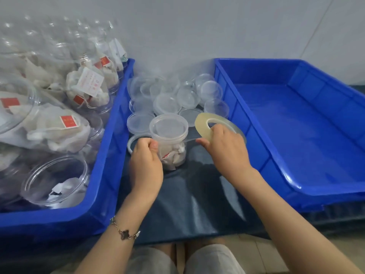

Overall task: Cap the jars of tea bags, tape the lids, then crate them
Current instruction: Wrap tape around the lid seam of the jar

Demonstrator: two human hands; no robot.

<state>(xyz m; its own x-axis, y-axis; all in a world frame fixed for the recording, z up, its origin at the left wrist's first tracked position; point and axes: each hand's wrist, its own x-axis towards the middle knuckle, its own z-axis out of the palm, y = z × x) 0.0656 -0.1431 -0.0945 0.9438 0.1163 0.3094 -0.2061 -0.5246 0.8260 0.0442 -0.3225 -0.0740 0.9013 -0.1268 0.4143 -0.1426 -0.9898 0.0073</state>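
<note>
1. The left hand (146, 165) is gripping a capped jar (170, 143) of tea bags, its thumb pressing the wall just under the lid (168, 125).
2. The right hand (225, 147) is holding a tape roll (205, 123), fingers curled through its hole.
3. A strip of clear tape (190, 137) is stretching from the jar's rim to the right fingertips.
4. Loose lids (177, 95) are lying just beyond both sets of fingers.
5. A crate of jars (110, 155) is sitting outside the left fingers; an empty blue crate (256, 135) is sitting outside the right.
</note>
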